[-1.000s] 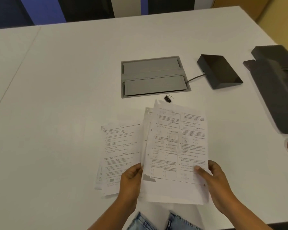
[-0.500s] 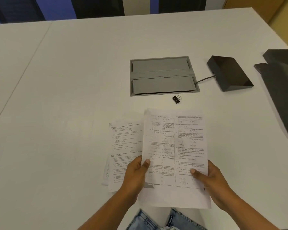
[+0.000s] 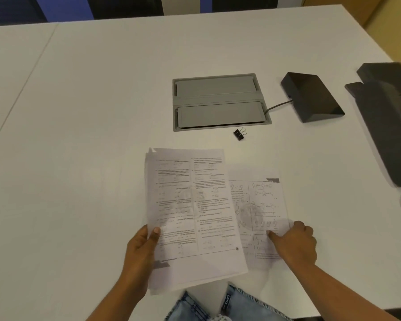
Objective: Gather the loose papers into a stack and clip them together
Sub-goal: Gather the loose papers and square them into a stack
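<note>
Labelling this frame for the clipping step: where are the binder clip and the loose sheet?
binder clip (image 3: 239, 134), head view, black body.
loose sheet (image 3: 262, 200), head view, printed middle, right of the held stack.

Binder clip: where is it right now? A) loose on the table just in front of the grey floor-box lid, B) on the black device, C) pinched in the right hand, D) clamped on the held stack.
A: the binder clip lies alone on the table, beside the grey lid, with neither hand on it.
</note>
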A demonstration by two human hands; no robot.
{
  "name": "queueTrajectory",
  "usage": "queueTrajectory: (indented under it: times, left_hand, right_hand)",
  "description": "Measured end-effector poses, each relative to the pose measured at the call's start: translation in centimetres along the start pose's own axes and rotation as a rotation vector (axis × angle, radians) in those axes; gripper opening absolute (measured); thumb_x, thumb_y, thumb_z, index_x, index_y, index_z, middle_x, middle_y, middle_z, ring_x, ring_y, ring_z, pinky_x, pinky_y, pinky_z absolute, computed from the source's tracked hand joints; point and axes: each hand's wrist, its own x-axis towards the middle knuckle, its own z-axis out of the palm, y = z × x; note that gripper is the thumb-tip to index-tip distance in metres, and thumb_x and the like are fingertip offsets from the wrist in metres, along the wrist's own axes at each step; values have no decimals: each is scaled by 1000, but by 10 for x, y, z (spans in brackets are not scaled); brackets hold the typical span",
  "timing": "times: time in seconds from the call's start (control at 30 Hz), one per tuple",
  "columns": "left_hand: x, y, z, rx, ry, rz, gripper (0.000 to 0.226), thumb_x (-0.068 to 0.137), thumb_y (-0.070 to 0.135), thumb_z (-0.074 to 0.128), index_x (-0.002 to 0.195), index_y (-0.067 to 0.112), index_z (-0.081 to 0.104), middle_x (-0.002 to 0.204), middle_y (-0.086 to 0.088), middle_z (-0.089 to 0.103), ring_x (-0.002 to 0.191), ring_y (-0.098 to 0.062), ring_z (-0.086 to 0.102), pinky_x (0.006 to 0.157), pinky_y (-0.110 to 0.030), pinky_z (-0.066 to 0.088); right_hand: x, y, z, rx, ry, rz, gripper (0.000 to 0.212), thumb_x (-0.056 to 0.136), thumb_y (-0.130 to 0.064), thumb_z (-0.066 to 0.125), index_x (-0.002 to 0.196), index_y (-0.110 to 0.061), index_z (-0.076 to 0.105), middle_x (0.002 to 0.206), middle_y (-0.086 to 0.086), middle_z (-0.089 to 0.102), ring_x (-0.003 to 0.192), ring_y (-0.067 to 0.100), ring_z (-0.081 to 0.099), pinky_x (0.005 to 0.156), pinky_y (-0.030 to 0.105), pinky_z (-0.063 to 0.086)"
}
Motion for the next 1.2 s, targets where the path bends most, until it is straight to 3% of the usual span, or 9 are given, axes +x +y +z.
queueTrajectory:
  times: [0.17,0.27,0.37,0.5,0.7,0.83,1.0,1.2]
  left_hand:
    - [2,-1,-13,-23,57,-3,19,100,24,53,111,20,67,98,-5,79,86,-30,75,54,-40,61]
    - [3,-1,-16,-46,76,-7,18,100,23,53,111,20,67,97,-4,79,88,-32,74,54,-40,61]
    - [4,-1,-18,-43,87,-6,17,101,23,52,108,23,67,95,-1,79,91,-32,73,54,-40,61]
    - [3,0,-19,-28,100,3,17,101,24,51,108,27,66,96,2,78,89,-30,72,50,-36,60]
    - [2,1,-23,-27,123,-4,18,101,24,50,110,23,67,98,0,78,89,-31,72,49,-35,59]
    - [2,2,-26,-16,143,-5,17,102,24,49,108,25,65,97,0,77,87,-30,71,49,-34,59]
    - [4,0,-26,-11,162,-6,18,102,25,49,112,24,64,98,1,76,87,-31,71,47,-32,58]
    - [5,-1,-23,-13,167,-14,19,102,25,49,114,23,64,102,-2,75,89,-32,71,49,-34,58]
  right_hand:
    - [7,-5,-1,210,-116,43,73,69,-38,84,124,-5,49,118,16,66,98,36,66,77,42,56]
    - [5,-7,-3,214,-125,6,47,77,-31,80,112,-5,63,112,15,71,85,30,64,73,36,54]
    - [0,-9,-2,217,-79,-17,37,83,-27,75,110,-4,64,113,17,70,96,36,66,73,34,52]
    - [-7,-18,3,162,-36,-4,38,81,-29,75,105,-4,59,109,17,68,97,39,65,70,34,49]
    - [-9,-28,6,233,-29,30,46,80,-20,77,119,-4,58,115,17,69,98,38,66,74,35,50]
    - [-8,-23,4,242,-5,29,28,78,-22,77,102,-13,67,99,11,74,72,27,61,62,30,48]
    - [-7,-18,6,229,-22,29,13,80,-23,76,81,-17,65,93,11,75,65,27,62,51,25,44]
    - [0,-17,9,267,-40,54,16,81,-21,75,91,-12,68,97,14,74,68,28,61,54,26,44]
